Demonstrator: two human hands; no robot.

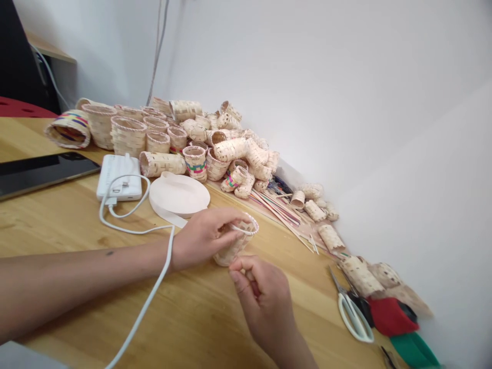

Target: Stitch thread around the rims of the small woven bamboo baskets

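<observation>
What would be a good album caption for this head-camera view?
Left hand holding a small woven basket, right hand at its base, before a heap of similar baskets.

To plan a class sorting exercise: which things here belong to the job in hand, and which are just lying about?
Likely part of the job:
held woven basket, in the left hand, right hand close by
white tape roll
thin strips
scissors

Apparently just lying about:
phone
power bank
white cable
</observation>
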